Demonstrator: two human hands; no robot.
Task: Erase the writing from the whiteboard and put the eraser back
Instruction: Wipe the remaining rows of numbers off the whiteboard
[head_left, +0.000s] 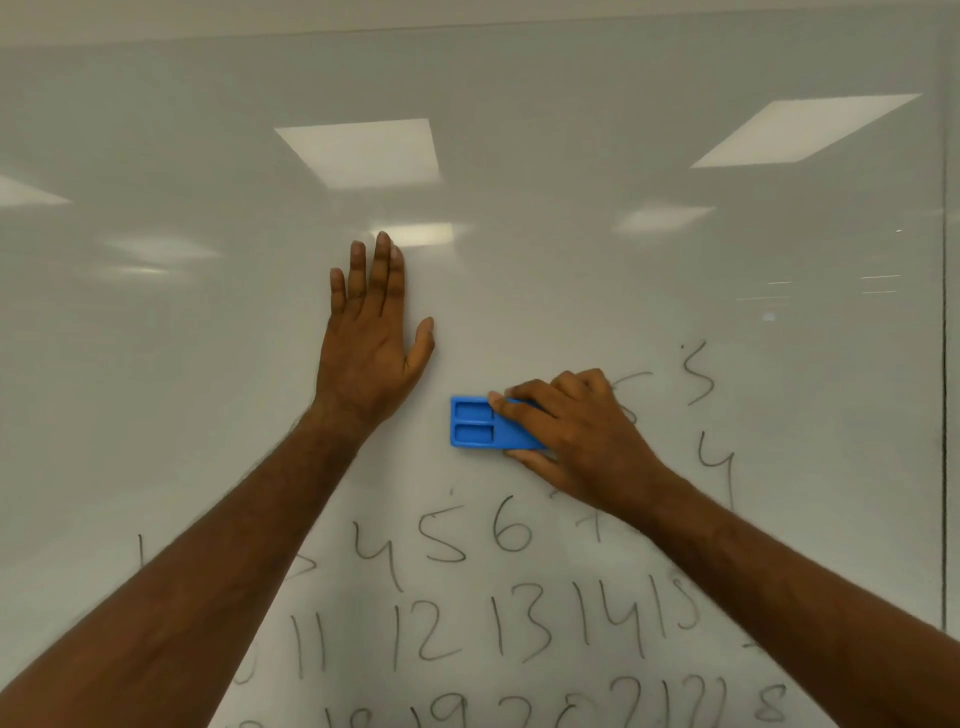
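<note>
A glossy whiteboard (571, 171) fills the view. Rows of handwritten black numbers (467, 587) cover its lower half, and a few more digits run down the right side. My right hand (576, 431) grips a blue rectangular eraser (475, 422) and presses it flat against the board just above the top row of numbers. The eraser's right end is hidden under my fingers. My left hand (371, 343) lies flat on the board to the upper left of the eraser, fingers pointing up and holding nothing.
The board's right edge (944, 364) runs vertically at the far right. Ceiling lights are reflected in the upper half of the board. My two forearms cross the lower corners and hide parts of the number rows.
</note>
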